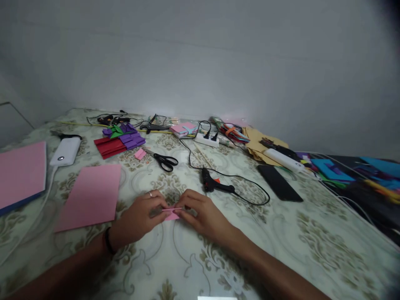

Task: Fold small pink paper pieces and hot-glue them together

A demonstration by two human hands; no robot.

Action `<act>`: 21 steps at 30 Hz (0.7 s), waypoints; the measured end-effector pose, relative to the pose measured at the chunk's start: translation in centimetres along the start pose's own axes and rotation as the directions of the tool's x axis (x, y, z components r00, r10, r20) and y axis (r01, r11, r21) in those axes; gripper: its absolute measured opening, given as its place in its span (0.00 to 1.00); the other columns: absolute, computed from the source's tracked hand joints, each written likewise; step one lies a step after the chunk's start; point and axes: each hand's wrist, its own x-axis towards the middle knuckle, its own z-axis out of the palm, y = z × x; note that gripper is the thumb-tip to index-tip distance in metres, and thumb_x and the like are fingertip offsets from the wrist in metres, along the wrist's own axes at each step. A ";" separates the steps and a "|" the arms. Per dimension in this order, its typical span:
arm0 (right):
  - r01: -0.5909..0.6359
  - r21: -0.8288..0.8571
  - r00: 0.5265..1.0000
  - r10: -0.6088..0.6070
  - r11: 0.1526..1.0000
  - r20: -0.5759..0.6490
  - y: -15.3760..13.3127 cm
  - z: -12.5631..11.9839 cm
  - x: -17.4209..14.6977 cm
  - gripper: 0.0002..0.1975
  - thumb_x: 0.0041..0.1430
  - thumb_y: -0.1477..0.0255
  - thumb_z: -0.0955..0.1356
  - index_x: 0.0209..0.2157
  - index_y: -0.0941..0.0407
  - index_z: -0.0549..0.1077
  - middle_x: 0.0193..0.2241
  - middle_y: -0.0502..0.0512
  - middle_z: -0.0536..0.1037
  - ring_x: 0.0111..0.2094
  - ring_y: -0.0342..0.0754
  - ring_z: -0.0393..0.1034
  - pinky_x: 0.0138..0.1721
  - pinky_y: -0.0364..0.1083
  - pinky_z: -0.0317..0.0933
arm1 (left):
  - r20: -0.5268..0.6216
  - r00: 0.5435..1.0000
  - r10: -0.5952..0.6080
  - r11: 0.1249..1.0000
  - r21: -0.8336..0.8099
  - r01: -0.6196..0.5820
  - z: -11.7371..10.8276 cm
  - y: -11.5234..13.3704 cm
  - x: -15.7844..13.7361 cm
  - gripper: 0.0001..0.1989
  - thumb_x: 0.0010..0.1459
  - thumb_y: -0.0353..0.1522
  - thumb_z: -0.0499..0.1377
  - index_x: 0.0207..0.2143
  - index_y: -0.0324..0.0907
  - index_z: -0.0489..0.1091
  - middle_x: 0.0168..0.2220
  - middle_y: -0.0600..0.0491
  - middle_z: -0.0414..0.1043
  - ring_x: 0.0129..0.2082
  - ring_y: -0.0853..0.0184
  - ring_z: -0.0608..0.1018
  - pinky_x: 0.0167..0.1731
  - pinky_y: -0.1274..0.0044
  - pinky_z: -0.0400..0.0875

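Observation:
Between both hands, close to the tablecloth, is a small pink piece of paper (171, 215) with a raised fold across it. My left hand (142, 214), wearing a ring and a dark wristband, pinches its left end. The right end is pinched by the thumb and fingers of my right hand (200, 212). Fingertips cover parts of the paper. A larger pink sheet (90, 196) lies left of my left hand. Black-handled scissors (164, 161) rest beyond the hands, beside a small folded pink piece (140, 154). Right of them lies a black glue gun (215, 183) with its cord looping round.
Pink paper stack (21, 171) and white power bank (66, 151) lie at left. Red folded paper (110, 146) and purple folded paper (133, 138) sit farther back. A white power strip (206, 140) stands near the wall. A black phone (279, 183) lies at right.

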 end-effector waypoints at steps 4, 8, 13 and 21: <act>0.056 -0.034 0.994 -0.053 0.998 0.093 0.6 -1.3 -0.4 0.08 0.71 0.74 0.67 0.39 0.57 0.79 0.35 0.58 0.80 0.37 0.49 0.76 0.38 0.45 0.69 | -0.008 1.000 0.011 0.999 0.039 -0.011 0.5 -1.0 -0.2 0.07 0.66 0.28 0.61 0.34 0.43 0.77 0.35 0.54 0.75 0.38 0.67 0.78 0.41 0.75 0.71; -0.119 -0.249 0.992 0.124 0.961 0.006 3.3 -5.5 -1.3 0.10 0.72 0.72 0.65 0.40 0.56 0.79 0.38 0.59 0.80 0.41 0.52 0.76 0.45 0.49 0.69 | -0.008 1.000 0.014 0.996 0.085 -0.014 0.8 -1.6 -0.2 0.08 0.67 0.28 0.59 0.33 0.42 0.75 0.37 0.52 0.75 0.40 0.65 0.77 0.43 0.73 0.71; -0.428 -0.451 0.901 0.408 0.784 -0.146 8.1 -8.3 -3.2 0.17 0.64 0.71 0.70 0.54 0.58 0.76 0.48 0.66 0.77 0.51 0.63 0.73 0.53 0.59 0.68 | 0.024 0.999 0.033 0.993 0.117 -0.035 1.1 -1.5 0.0 0.10 0.69 0.28 0.55 0.36 0.42 0.75 0.40 0.50 0.75 0.42 0.64 0.77 0.46 0.72 0.72; -0.520 -0.435 0.841 0.528 0.735 -0.115 10.3 -7.6 -3.3 0.18 0.56 0.76 0.72 0.49 0.58 0.78 0.42 0.61 0.78 0.36 0.52 0.76 0.41 0.47 0.67 | 0.065 0.995 0.076 0.981 0.171 -0.086 1.0 -0.9 0.1 0.17 0.70 0.24 0.50 0.51 0.44 0.76 0.43 0.50 0.77 0.43 0.64 0.79 0.46 0.73 0.73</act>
